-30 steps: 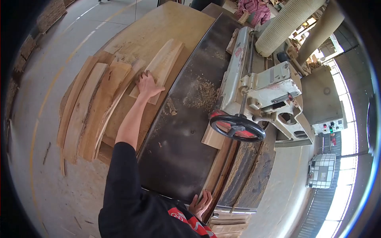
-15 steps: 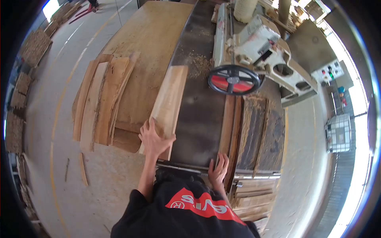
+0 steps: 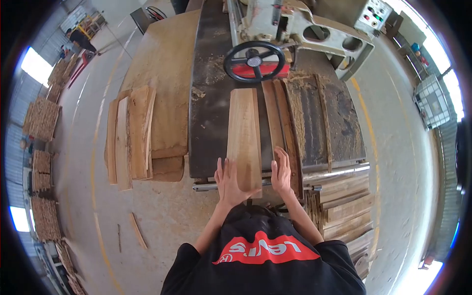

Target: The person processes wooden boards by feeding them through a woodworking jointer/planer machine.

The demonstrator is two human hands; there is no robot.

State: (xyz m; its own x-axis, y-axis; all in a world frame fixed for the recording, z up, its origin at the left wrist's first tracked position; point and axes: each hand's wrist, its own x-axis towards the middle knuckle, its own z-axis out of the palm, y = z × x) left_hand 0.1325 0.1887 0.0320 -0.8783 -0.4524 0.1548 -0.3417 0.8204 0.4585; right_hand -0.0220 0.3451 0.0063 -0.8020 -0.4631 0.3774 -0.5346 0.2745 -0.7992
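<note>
A pale wooden board (image 3: 243, 128) lies lengthwise on the dark machine table (image 3: 210, 123), its near end toward my body. My left hand (image 3: 230, 183) grips the board near that end, fingers along the left edge and thumb across the end. To the right, my right hand (image 3: 281, 172) is open, its fingers upright beside the wooden guide strip (image 3: 273, 105) and a little apart from the board. Beyond the board's far end stands the machine's black handwheel (image 3: 254, 61).
Several rough boards (image 3: 140, 132) lie on the plywood side table (image 3: 169, 98) at left. Sawdust covers the right table section (image 3: 339, 123), above stacked planks (image 3: 351, 204). A control panel (image 3: 373, 14) is at far right. Another person (image 3: 81, 39) stands far left.
My left hand has brought the board rightward from the table's left edge and straightened it. My right hand has moved forward along the guide strip. The view has shifted too.
</note>
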